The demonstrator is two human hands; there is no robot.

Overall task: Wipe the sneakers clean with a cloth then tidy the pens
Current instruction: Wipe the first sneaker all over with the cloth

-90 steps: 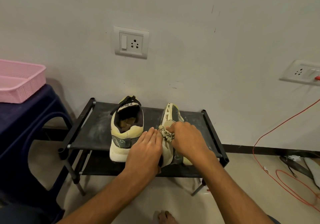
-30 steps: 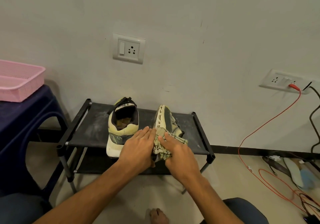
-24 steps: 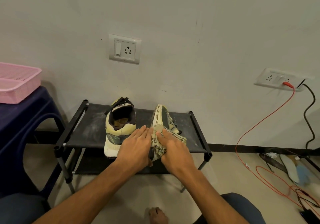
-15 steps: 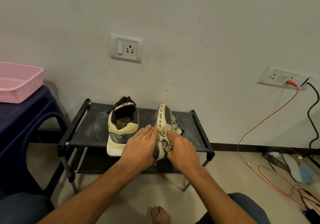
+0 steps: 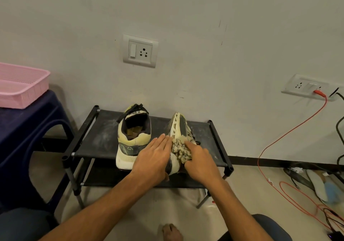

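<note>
Two pale yellow and grey sneakers sit on a low black shoe rack (image 5: 100, 138). The left sneaker (image 5: 133, 138) stands upright, heel toward me. The right sneaker (image 5: 178, 127) is tipped on its side, sole facing left. My left hand (image 5: 152, 161) lies flat with straight fingers against that sneaker's sole side near the heel. My right hand (image 5: 200, 161) holds a crumpled patterned cloth (image 5: 181, 148) and presses it onto the tipped sneaker's upper. No pens are in view.
A pink mesh basket (image 5: 20, 86) rests on a dark blue plastic stool (image 5: 28, 129) at the left. Wall sockets, a red cable (image 5: 290, 129) and black cables trail over the floor at the right. My foot (image 5: 171, 232) shows at the bottom.
My right hand has rubbed the cloth back and forth along the tipped sneaker, now bunched nearer its middle. My left hand has stayed against the sneaker. The camera shifted slightly.
</note>
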